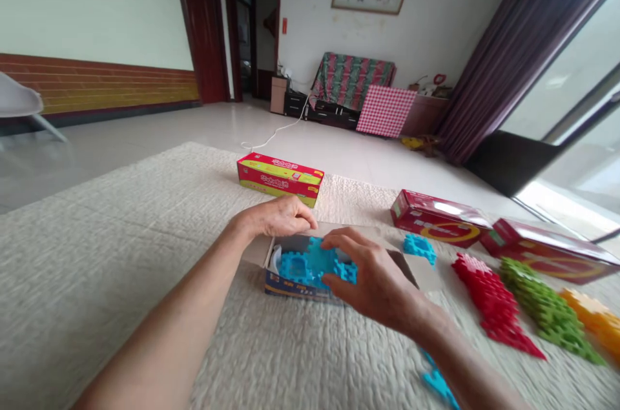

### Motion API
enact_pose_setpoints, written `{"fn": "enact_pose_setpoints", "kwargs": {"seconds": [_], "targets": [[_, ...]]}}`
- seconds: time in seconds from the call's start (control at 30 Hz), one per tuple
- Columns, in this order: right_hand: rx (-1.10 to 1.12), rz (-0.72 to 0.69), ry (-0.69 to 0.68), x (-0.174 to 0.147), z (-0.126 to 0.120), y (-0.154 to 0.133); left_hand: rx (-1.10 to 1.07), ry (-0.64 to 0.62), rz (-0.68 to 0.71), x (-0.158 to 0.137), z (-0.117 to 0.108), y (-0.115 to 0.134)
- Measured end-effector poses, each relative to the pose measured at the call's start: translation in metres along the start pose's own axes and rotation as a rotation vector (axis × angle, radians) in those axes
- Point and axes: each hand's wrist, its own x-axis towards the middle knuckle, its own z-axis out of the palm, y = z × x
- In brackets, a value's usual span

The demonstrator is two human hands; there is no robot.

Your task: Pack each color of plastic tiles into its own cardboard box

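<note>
A dark blue cardboard box (pixel 303 292) lies open on the mat, its flaps spread, with blue interlocking plastic pieces (pixel 293 268) inside. My left hand (pixel 285 216) is at the box's far edge, fingers closed on the flap there. Over the opening, my right hand (pixel 365 268) grips a blue interlocking piece (pixel 320 258) between thumb and fingers. That piece is tilted above the others, and part of the box is hidden behind the right hand. Another blue piece (pixel 419 248) rests on the mat beyond the right flap, and more blue pieces (pixel 438 384) show beside my right forearm.
Rows of red pieces (pixel 498 300), green pieces (pixel 547 307) and yellow pieces (pixel 595 316) lie on the mat (pixel 145 248) at the right. Behind them stand two dark red boxes (pixel 438 219). A red and yellow box (pixel 281 181) stands beyond my left hand.
</note>
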Motion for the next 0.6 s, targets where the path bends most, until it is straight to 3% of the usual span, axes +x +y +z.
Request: {"fn": "enact_pose_setpoints", "kwargs": {"seconds": [0.17,0.3,0.43,0.6], "targets": [[0.034,-0.081,-0.052,0.021,0.018,-0.009,-0.032,-0.027,0.033,-0.001,-0.001,0.001],[0.018,-0.104,0.004,0.021,0.014,-0.012,-0.008,-0.017,0.032,-0.001,-0.001,-0.001],[-0.086,-0.042,0.202,0.007,-0.021,0.004,0.016,-0.009,0.025,0.0,-0.001,0.002],[-0.201,0.231,0.436,-0.027,-0.076,0.081,0.031,-0.054,0.013,0.0,0.001,0.01]]}}
